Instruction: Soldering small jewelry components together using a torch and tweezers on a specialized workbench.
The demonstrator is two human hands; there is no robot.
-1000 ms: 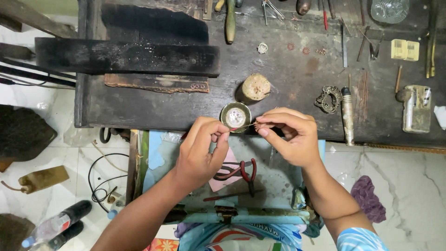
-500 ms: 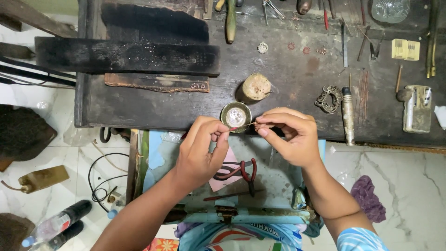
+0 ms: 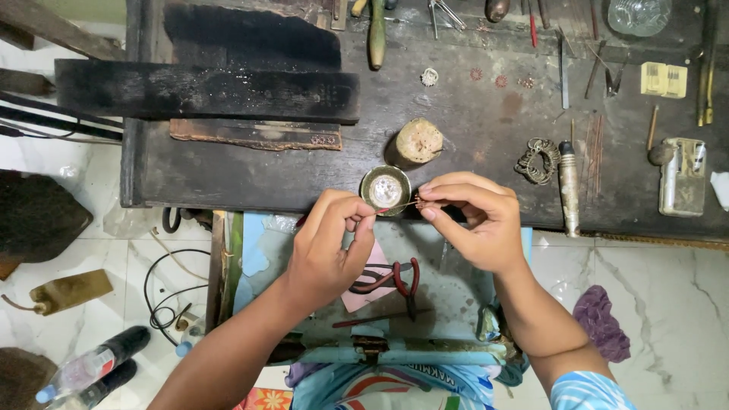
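brass bowl (image 3: 385,190): one; two hands (image 3: 330,247) (image 3: 474,220) pinching one wire (image 3: 401,205).

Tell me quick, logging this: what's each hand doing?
Left hand: pinched shut on a thin wire.
Right hand: pinched shut on a small ornament.

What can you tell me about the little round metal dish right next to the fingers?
The small round dish looks like tarnished brass or a similar dull metal, with a raised rim and something pale and shiny inside; what it holds is unclear. It sits upright at the near edge of the dark, scuffed workbench, just in front of a short wooden stump. The left hand is just beside it; a thin wire held between both hands crosses its rim.
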